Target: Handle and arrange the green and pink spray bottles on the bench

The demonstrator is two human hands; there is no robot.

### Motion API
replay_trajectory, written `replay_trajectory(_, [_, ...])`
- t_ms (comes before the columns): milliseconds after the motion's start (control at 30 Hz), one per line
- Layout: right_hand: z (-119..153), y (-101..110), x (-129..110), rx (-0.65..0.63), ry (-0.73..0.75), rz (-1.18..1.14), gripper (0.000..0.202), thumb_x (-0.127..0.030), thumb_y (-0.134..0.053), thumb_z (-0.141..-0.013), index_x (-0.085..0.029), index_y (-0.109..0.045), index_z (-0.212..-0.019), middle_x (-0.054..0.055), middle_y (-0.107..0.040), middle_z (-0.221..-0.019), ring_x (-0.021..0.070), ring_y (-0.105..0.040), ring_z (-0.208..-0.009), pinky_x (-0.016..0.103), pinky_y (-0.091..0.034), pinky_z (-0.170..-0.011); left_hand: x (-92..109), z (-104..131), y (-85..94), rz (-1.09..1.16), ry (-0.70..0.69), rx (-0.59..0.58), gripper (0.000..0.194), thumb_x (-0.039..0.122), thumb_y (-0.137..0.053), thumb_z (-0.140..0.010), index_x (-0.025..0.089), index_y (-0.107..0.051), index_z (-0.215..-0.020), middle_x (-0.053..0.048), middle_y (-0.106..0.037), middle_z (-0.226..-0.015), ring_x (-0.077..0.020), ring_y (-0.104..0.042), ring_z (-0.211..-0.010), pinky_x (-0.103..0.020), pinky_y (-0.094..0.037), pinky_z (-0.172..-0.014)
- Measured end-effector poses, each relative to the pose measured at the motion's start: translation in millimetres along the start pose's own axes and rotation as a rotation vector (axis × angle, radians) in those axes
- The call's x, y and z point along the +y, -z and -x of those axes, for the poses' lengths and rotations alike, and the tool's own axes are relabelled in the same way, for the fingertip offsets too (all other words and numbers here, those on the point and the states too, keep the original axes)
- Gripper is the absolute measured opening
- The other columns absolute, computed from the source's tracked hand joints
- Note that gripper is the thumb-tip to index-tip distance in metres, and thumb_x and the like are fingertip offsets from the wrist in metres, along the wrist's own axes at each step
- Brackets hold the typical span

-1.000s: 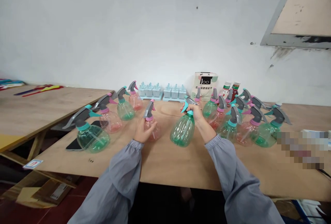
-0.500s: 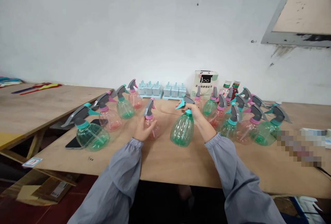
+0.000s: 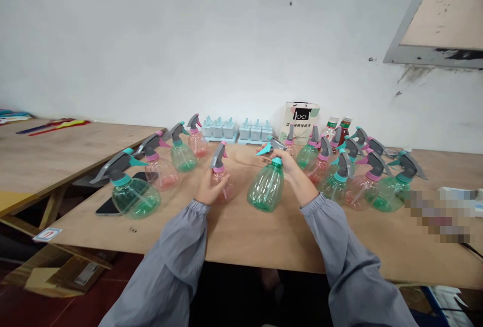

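Observation:
My left hand (image 3: 211, 186) is wrapped round a pink spray bottle (image 3: 225, 192) with a grey head and pink trigger, upright at the middle of the table. In my right hand (image 3: 287, 166) is a green spray bottle (image 3: 266, 186), gripped at its neck and grey-and-teal head; the bottle leans, its base towards the lower left. Whether that base touches the table I cannot tell. Beyond my left hand stand a large green spray bottle (image 3: 138, 198), a pink spray bottle (image 3: 162, 172) and others. Several more green and pink bottles (image 3: 388, 193) crowd together right of my right hand.
Light-blue ice-pop moulds (image 3: 222, 130) and a printed paper bag (image 3: 301, 123) stand along the wall. A dark phone (image 3: 107, 208) lies partly behind the large green bottle. Another table (image 3: 56, 153) holds coloured strips at the left. Two small red-and-green labelled bottles (image 3: 344, 128) stand at the back right.
The green bottle in my right hand has tilted slightly more, its base swinging a little left. My left hand keeps its hold on the pink bottle. The view has shifted slightly.

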State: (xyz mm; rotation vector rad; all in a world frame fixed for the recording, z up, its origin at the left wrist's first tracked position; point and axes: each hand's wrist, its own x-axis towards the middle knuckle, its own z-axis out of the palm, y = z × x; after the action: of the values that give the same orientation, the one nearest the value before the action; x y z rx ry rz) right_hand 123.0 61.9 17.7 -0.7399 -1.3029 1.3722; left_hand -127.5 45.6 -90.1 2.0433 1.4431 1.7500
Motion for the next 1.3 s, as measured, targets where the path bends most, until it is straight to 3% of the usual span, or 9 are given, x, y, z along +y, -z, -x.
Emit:
replay_trajectory(133, [-1.8, 2.0, 0.8, 0.042, -0.023, -0.02, 0.023, -0.025, -0.048, -0.048, -0.022, -0.057, -0.068, 0.007, -0.073, -0.076, 0.0284, -0.069, -0.089, 0.037, -0.056, -0.068, 1.8, -0.1, 0.0, 0.018, 0.011, 0.001, 0.037, 0.052, -0.066, -0.081, 0.021, -0.063, -0.101, -0.007, -0.067, -0.095, -0.0243, -0.065, -0.095, -0.039, -0.054, -0.089])
replay_trajectory(267, [0.2, 1.6, 0.9, -0.035, -0.085, -0.023, 0.026, -0.025, -0.047, -0.046, -0.021, -0.058, -0.07, 0.009, -0.074, -0.076, 0.029, -0.069, -0.086, 0.038, -0.055, -0.065, 0.6, 0.1, -0.6, 0.029, 0.025, -0.011, 0.038, 0.052, -0.065, -0.081, 0.021, -0.063, -0.102, -0.006, -0.067, -0.096, -0.0247, -0.066, -0.096, -0.04, -0.053, -0.091])
replay_trajectory(467, [4.5, -4.4, 1.2, -0.021, 0.044, 0.076, 0.027, -0.025, -0.052, -0.052, -0.022, -0.063, -0.076, 0.004, -0.076, -0.082, 0.025, -0.068, -0.091, 0.032, -0.053, -0.069, -2.8, 0.4, -1.0, 0.011, 0.018, -0.011, 0.039, 0.051, -0.065, -0.081, 0.021, -0.062, -0.105, -0.008, -0.068, -0.101, -0.0265, -0.065, -0.101, -0.043, -0.051, -0.095])
replay_trajectory(667, [-2.8, 1.7, 6.7, 0.096, 0.064, 0.034, 0.018, -0.028, -0.05, -0.051, -0.022, -0.057, -0.066, 0.005, -0.072, -0.07, 0.025, -0.068, -0.08, 0.03, -0.046, -0.058, -0.4, -0.1, -0.1, 0.012, 0.008, -0.019, 0.038, 0.051, -0.066, -0.082, 0.02, -0.063, -0.104, -0.008, -0.069, -0.099, -0.0259, -0.066, -0.099, -0.042, -0.053, -0.093])
replay_trajectory(933, [-4.1, 19.6, 11.7, 0.319, 0.373, 0.402, 0.022, -0.029, -0.063, -0.068, -0.022, -0.07, -0.086, 0.004, -0.075, -0.091, 0.0253, -0.068, -0.097, 0.041, -0.051, -0.091, -2.4, 0.6, -0.6, 0.042, 0.04, -0.033, 0.043, 0.05, -0.066, -0.081, 0.02, -0.062, -0.112, -0.009, -0.068, -0.108, -0.0276, -0.064, -0.109, -0.042, -0.051, -0.099])
replay_trajectory(1067, [2.2, 45.3, 14.1, 0.482, 0.427, 0.54, 0.028, -0.044, -0.066, -0.077, -0.018, -0.072, -0.088, 0.005, -0.071, -0.08, 0.0246, -0.066, -0.087, 0.039, -0.052, -0.083, -1.7, 1.0, -0.4, 0.04, 0.051, -0.032, 0.041, 0.05, -0.066, -0.081, 0.019, -0.063, -0.108, -0.009, -0.068, -0.105, -0.0267, -0.065, -0.106, -0.042, -0.051, -0.098])
replay_trajectory(1200, [6.8, 67.0, 19.5, 0.62, 0.454, 0.648, 0.034, -0.05, -0.066, -0.077, -0.016, -0.069, -0.076, 0.0, -0.06, -0.064, 0.0189, -0.058, -0.068, 0.034, -0.048, -0.07, 0.4, 1.0, 0.1, 0.057, 0.046, -0.049, 0.041, 0.049, -0.066, -0.083, 0.018, -0.062, -0.11, -0.008, -0.069, -0.104, -0.025, -0.066, -0.103, -0.04, -0.051, -0.096])
replay_trajectory(1300, [4.5, 74.7, 25.6, 0.665, 0.489, 0.645, 0.035, -0.051, -0.065, -0.078, -0.016, -0.067, -0.075, -0.001, -0.059, -0.065, 0.0161, -0.053, -0.065, 0.031, -0.045, -0.066, 0.3, 0.7, 0.2, 0.057, 0.029, -0.041, 0.043, 0.049, -0.066, -0.082, 0.018, -0.062, -0.112, -0.009, -0.069, -0.106, -0.0255, -0.065, -0.104, -0.041, -0.051, -0.096])
